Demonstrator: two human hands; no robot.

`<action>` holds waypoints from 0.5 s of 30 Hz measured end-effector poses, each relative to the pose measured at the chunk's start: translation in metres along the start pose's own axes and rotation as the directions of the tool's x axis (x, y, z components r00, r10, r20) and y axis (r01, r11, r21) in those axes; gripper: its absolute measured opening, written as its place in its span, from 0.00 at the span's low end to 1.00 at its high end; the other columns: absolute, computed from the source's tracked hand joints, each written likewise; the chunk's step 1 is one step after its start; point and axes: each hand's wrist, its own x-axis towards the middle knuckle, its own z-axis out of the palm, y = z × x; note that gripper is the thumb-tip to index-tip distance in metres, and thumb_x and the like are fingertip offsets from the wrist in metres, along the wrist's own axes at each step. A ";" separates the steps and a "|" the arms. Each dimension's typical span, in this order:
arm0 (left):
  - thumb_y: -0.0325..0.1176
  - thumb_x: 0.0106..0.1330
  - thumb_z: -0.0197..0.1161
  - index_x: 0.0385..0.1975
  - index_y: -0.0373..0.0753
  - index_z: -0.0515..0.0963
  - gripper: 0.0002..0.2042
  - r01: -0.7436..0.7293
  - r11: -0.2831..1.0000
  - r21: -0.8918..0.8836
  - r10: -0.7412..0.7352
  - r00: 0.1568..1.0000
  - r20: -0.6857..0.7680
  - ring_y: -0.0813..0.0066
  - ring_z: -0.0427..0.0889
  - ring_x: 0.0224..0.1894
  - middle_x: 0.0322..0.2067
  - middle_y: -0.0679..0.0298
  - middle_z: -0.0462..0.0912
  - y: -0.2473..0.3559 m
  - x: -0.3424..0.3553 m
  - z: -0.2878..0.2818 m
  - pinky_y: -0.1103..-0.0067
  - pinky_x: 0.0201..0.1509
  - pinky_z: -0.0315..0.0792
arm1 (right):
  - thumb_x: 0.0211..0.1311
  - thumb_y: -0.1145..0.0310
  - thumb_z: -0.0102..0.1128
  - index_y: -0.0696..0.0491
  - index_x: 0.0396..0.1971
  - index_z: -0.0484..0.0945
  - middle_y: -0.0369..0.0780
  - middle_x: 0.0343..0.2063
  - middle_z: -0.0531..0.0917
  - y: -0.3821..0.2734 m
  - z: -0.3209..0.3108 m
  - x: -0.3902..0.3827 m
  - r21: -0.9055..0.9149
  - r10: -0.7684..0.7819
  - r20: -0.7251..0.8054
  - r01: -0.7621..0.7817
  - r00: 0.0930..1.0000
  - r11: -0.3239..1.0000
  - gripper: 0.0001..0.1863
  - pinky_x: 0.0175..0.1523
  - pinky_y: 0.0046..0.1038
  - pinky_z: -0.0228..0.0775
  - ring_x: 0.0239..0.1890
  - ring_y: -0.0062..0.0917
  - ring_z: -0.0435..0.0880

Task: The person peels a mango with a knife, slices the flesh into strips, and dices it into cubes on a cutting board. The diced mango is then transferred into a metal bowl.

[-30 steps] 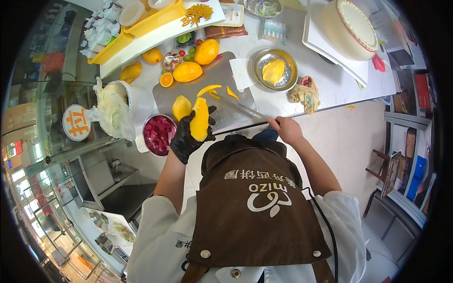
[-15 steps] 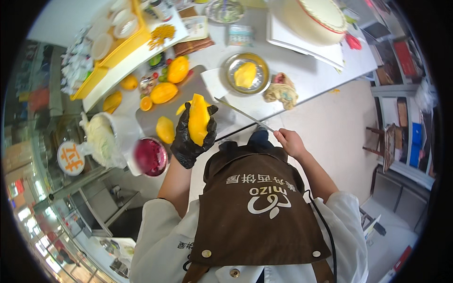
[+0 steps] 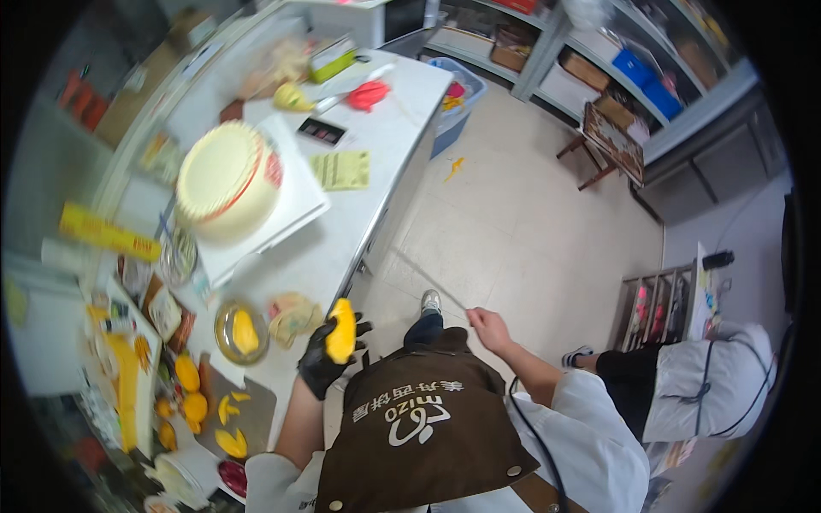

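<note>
In my left hand (image 3: 332, 350), gloved in black, a peeled yellow mango (image 3: 342, 332) stands upright just off the table's edge. My bare right hand (image 3: 489, 329) is closed around a long thin knife (image 3: 432, 280), its blade smeared by motion and pointing up and left over the floor. The blade and the mango are apart. A round metal bowl (image 3: 220, 344) with a yellow mango piece (image 3: 245, 332) in it sits left of my gloved hand, beside a crumpled cloth (image 3: 295, 316). Mango slices (image 3: 229, 443) lie on the grey cutting board (image 3: 261, 402), near whole mangoes (image 3: 187, 373).
A cream-coloured cake (image 3: 224, 179) stands on a white board (image 3: 299, 205) on the table. Beyond the table's end is a blue bin (image 3: 457, 120). A worn stool (image 3: 611, 141) stands by the shelves. Another person (image 3: 705, 389) is at the right. Yellow scraps (image 3: 454, 168) lie on the floor.
My view has swung to the right, bringing in the bin, more floor and the other person. Both hands have moved away from the cutting board, still holding the mango and the knife.
</note>
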 end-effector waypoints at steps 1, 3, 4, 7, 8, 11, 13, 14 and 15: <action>0.51 0.72 0.56 0.69 0.34 0.67 0.32 -0.045 0.995 0.089 0.046 0.999 -0.004 0.60 0.86 0.48 0.59 0.46 0.80 0.005 0.035 0.027 0.73 0.46 0.82 | 0.77 0.49 0.49 0.58 0.30 0.78 0.46 0.24 0.80 0.017 -0.014 0.005 0.051 0.050 -0.073 -0.046 0.996 0.998 0.26 0.38 0.38 0.71 0.29 0.37 0.78; 0.49 0.73 0.55 0.67 0.33 0.69 0.30 -0.041 0.978 0.204 0.027 0.997 0.072 0.59 0.83 0.57 0.61 0.48 0.79 0.024 0.123 0.089 0.70 0.59 0.77 | 0.78 0.49 0.48 0.59 0.28 0.76 0.43 0.22 0.79 0.054 -0.051 0.002 0.170 0.139 -0.182 -0.108 0.973 0.979 0.27 0.37 0.35 0.70 0.27 0.31 0.77; 0.48 0.74 0.54 0.66 0.32 0.70 0.28 -0.007 0.978 0.207 -0.026 0.987 0.156 0.59 0.82 0.58 0.61 0.49 0.79 0.044 0.168 0.114 0.69 0.61 0.75 | 0.78 0.48 0.48 0.59 0.28 0.76 0.43 0.21 0.79 0.063 -0.066 -0.003 0.240 0.175 -0.239 -0.117 0.955 0.964 0.28 0.37 0.35 0.70 0.27 0.31 0.77; 0.62 0.75 0.49 0.69 0.35 0.67 0.36 -0.065 0.998 0.016 0.050 0.884 0.464 0.54 0.80 0.60 0.61 0.45 0.78 0.123 0.314 0.209 0.67 0.63 0.76 | 0.79 0.47 0.47 0.59 0.26 0.75 0.40 0.20 0.76 0.091 -0.109 -0.006 0.361 0.243 -0.334 -0.115 0.911 0.926 0.29 0.35 0.33 0.68 0.26 0.27 0.74; 0.68 0.71 0.51 0.72 0.34 0.63 0.43 -0.147 0.989 0.007 0.128 0.882 0.453 0.51 0.75 0.66 0.63 0.42 0.74 0.144 0.339 0.261 0.65 0.68 0.74 | 0.79 0.47 0.47 0.59 0.25 0.74 0.38 0.19 0.75 0.103 -0.115 -0.010 0.400 0.282 -0.351 -0.129 0.893 0.907 0.29 0.34 0.32 0.67 0.25 0.24 0.73; 0.77 0.62 0.54 0.76 0.38 0.54 0.53 -0.187 0.954 -0.234 0.259 0.908 0.330 0.47 0.68 0.71 0.70 0.43 0.65 0.183 0.393 0.321 0.54 0.76 0.62 | 0.80 0.47 0.45 0.55 0.23 0.72 0.32 0.18 0.70 0.114 -0.127 -0.024 0.423 0.301 -0.389 -0.121 0.871 0.898 0.29 0.31 0.27 0.62 0.23 0.18 0.67; 0.78 0.61 0.52 0.76 0.45 0.56 0.51 -0.359 0.932 -0.044 0.356 0.891 0.283 0.50 0.71 0.70 0.71 0.49 0.66 0.163 0.411 0.329 0.47 0.73 0.62 | 0.81 0.47 0.44 0.54 0.22 0.71 0.30 0.18 0.69 0.125 -0.128 -0.032 0.448 0.332 -0.395 -0.136 0.857 0.884 0.29 0.30 0.25 0.61 0.23 0.16 0.65; 0.79 0.63 0.48 0.75 0.46 0.58 0.49 -0.336 0.937 0.095 0.305 0.920 0.246 0.52 0.73 0.67 0.70 0.52 0.68 0.153 0.416 0.317 0.49 0.71 0.64 | 0.81 0.48 0.44 0.54 0.22 0.71 0.30 0.18 0.69 0.130 -0.124 -0.036 0.474 0.361 -0.375 -0.158 0.854 0.866 0.29 0.30 0.25 0.61 0.22 0.16 0.65; 0.81 0.63 0.42 0.75 0.48 0.59 0.49 -0.264 0.944 0.198 0.221 0.951 0.214 0.56 0.74 0.66 0.69 0.56 0.71 0.140 0.415 0.300 0.52 0.69 0.66 | 0.81 0.48 0.44 0.54 0.22 0.71 0.30 0.17 0.69 0.132 -0.120 -0.035 0.504 0.389 -0.349 -0.179 0.853 0.845 0.29 0.30 0.25 0.61 0.22 0.16 0.65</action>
